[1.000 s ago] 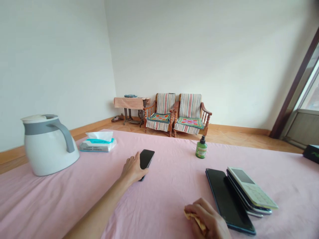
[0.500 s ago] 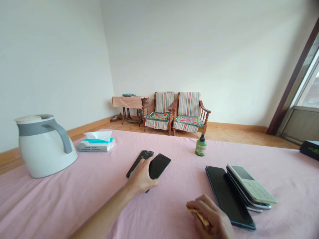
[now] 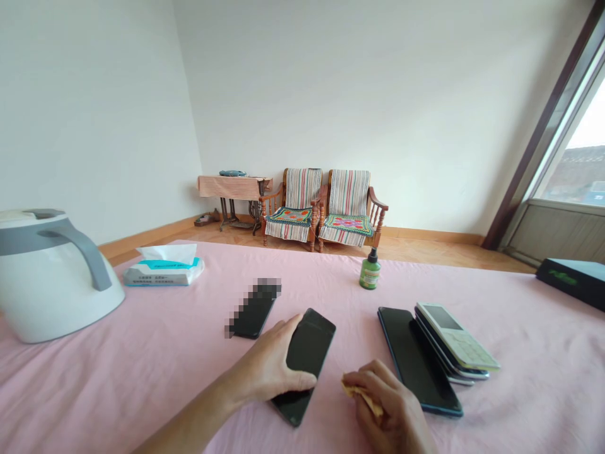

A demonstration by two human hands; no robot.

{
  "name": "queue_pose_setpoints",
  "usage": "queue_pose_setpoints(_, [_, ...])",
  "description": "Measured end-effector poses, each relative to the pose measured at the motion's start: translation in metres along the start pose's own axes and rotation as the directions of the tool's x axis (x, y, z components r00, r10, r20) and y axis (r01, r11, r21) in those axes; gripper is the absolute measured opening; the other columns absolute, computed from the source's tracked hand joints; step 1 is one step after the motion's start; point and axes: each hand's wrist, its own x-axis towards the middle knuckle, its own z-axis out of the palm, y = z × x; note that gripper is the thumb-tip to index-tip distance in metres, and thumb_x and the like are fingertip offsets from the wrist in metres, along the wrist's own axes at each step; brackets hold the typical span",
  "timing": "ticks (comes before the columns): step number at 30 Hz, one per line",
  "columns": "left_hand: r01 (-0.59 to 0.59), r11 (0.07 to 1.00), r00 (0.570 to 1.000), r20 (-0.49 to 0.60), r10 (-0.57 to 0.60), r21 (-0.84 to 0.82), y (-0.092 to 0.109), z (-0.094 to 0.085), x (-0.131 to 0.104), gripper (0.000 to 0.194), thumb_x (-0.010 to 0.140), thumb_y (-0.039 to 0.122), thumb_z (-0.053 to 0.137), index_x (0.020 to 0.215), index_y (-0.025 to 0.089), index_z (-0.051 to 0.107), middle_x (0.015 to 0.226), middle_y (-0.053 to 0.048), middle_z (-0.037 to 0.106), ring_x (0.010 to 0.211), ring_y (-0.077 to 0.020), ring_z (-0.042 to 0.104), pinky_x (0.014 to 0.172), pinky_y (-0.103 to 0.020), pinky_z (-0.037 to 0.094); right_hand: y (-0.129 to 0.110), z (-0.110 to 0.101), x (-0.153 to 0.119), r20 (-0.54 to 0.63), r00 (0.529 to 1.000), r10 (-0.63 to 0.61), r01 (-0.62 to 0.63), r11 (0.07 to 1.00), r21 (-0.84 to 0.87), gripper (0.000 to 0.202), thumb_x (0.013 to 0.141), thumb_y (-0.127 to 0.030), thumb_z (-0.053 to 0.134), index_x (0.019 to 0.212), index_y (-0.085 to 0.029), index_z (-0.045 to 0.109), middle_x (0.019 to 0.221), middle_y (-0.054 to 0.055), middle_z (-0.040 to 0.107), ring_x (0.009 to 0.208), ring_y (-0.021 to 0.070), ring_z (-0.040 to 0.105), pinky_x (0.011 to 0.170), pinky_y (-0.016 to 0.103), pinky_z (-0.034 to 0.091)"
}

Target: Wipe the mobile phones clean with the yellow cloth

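Observation:
My left hand (image 3: 267, 364) grips a black smartphone (image 3: 312, 343) by its edges, thumb on the near side and fingers at the far left edge. Its dark screen faces up, low over the cloth or resting on it. Another black phone (image 3: 258, 313) lies just beyond that hand, partly blurred by pixel blocks. My right hand (image 3: 396, 398) is closed around a crumpled yellowish cloth (image 3: 363, 398). Close to its right lies a large black phone (image 3: 418, 360) with a blue edge. Beside that, a white keypad phone (image 3: 454, 334) tops a small stack of phones.
A pink cloth (image 3: 165, 366) covers the surface. On it stand a white and grey jug (image 3: 51, 284), a tissue pack (image 3: 163, 271) and a green pump bottle (image 3: 369, 272). A dark box (image 3: 570, 284) sits far right. Two wooden chairs (image 3: 347, 202) stand by the wall.
My left hand has drawn the smartphone nearer, away from the other black phone, showing more of its screen. The view has shifted right. My right hand keeps hold of the cloth.

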Motion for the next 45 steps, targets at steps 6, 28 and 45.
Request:
queue_pose_setpoints(6, [0.358,0.854,0.912,0.337,-0.234,-0.377,0.002,0.003,0.000,0.091,0.072,0.031,0.065,0.145,0.013,0.014,0.080,-0.004,0.063,0.062,-0.0210,0.066,0.053,-0.029,0.052,-0.005,-0.003,0.001,0.026,0.999,0.043,-0.044,0.999,0.019,0.022,0.081,-0.015,0.044,0.085,-0.020,0.065,0.077,0.004,0.058,0.069,0.0136,0.060,0.062,0.021,0.047])
queue_pose_setpoints(28, [-0.057,0.975,0.930,0.366,-0.026,0.216,0.007,0.010,-0.012,0.139,0.041,0.070,0.073,0.146,0.007,0.008,0.152,-0.023,0.002,0.138,-0.0392,0.001,0.111,-0.055,0.008,-0.020,-0.003,0.038,0.143,0.975,0.172,-0.142,0.970,-0.199,0.021,0.079,-0.003,0.046,0.082,-0.018,0.061,0.084,0.006,0.059,0.079,0.0183,0.056,0.073,0.029,0.045])
queue_pose_setpoints(45, [-0.155,0.970,0.927,0.367,0.077,0.187,-0.010,0.014,-0.014,0.130,0.051,0.071,0.068,0.147,0.010,0.005,0.152,-0.017,-0.005,0.139,-0.0349,-0.004,0.113,-0.052,0.004,0.009,0.034,0.059,0.127,0.986,0.107,-0.081,0.977,-0.196,0.026,0.083,0.000,0.044,0.074,-0.017,0.062,0.078,0.006,0.055,0.075,0.0172,0.053,0.067,0.027,0.042])
